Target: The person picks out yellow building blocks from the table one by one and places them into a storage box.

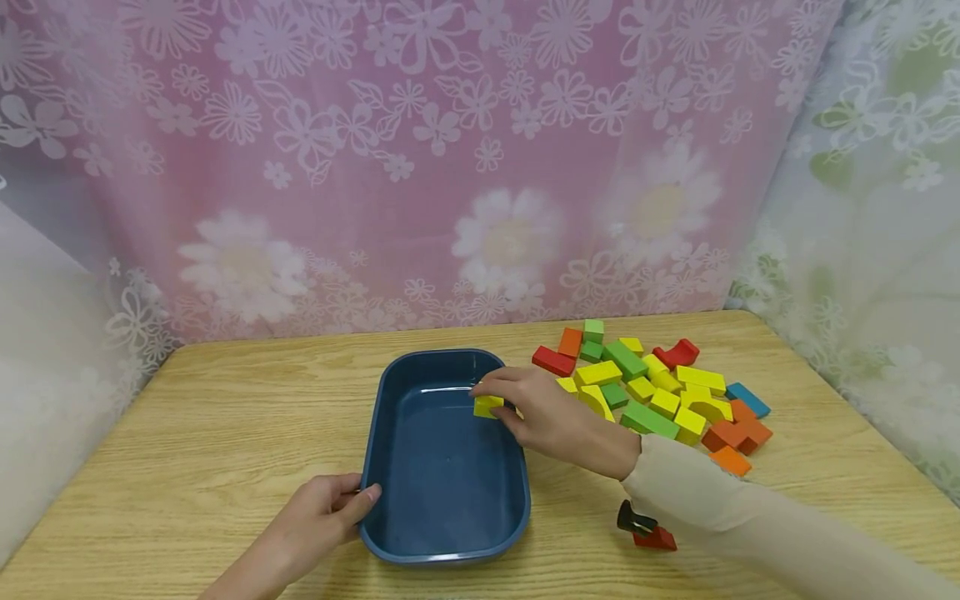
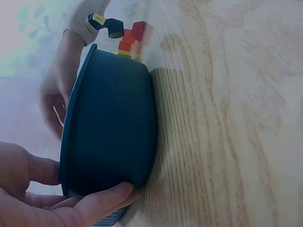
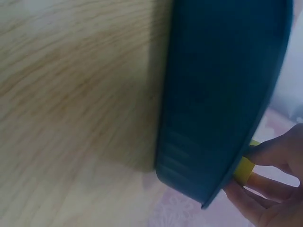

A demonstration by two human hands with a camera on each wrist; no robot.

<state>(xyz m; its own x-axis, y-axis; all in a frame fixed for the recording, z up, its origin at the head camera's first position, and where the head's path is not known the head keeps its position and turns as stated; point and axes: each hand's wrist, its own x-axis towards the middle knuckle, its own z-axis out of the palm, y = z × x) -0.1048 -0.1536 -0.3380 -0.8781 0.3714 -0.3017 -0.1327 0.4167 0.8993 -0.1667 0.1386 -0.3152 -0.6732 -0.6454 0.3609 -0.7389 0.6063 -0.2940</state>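
Observation:
A deep blue plastic bin [image 1: 448,467] stands on the wooden table, its inside bare in the head view. My left hand [image 1: 318,517] grips its left wall near the front, thumb over the rim and fingers along the outside; the left wrist view shows those fingers [image 2: 106,201] against the bin's side. Over the bin's right rim, toward the far end, my right hand [image 1: 543,412] pinches a yellow block [image 1: 487,407] between thumb and fingers. In the right wrist view the yellow block [image 3: 244,169] shows just beyond the rim, partly hidden by the fingers.
Right of the bin lies a spread of wooden blocks: green [image 1: 649,419], yellow [image 1: 701,380], red [image 1: 553,361], orange [image 1: 730,461] and blue [image 1: 748,400]. A red block [image 1: 656,539] lies nearer the front, beside a black device [image 1: 636,520] at the right forearm. A flowered pink curtain [image 1: 450,167] hangs behind the table.

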